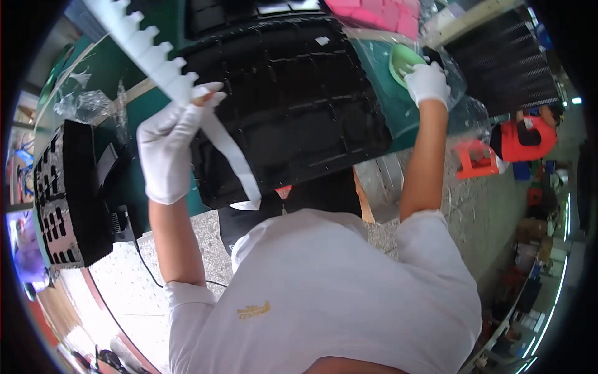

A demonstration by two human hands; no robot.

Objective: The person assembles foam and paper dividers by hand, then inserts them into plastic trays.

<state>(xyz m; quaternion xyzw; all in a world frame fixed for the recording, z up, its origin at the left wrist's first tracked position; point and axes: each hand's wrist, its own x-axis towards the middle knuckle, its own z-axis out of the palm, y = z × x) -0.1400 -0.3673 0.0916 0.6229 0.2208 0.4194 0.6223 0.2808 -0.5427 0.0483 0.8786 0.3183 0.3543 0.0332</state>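
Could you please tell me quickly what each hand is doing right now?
Left hand: closed on a long white notched foam strip.
Right hand: resting on a pale green shallow dish; grip unclear.

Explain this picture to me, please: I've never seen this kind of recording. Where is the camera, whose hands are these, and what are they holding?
There is no machine here. The single picture comes from a wide fisheye camera worn on a person's head, looking down, so straight edges bend and the person's own white shirt fills the bottom. Both arms reach up into view, both in white gloves. The left hand grips a long white strip with a toothed edge. The right hand rests on a pale green dish-like object lying under clear plastic film. Between them, on a green table, lies a large black compartment tray. A second black tray stands at the left, and pink foam blocks sit at the far edge.
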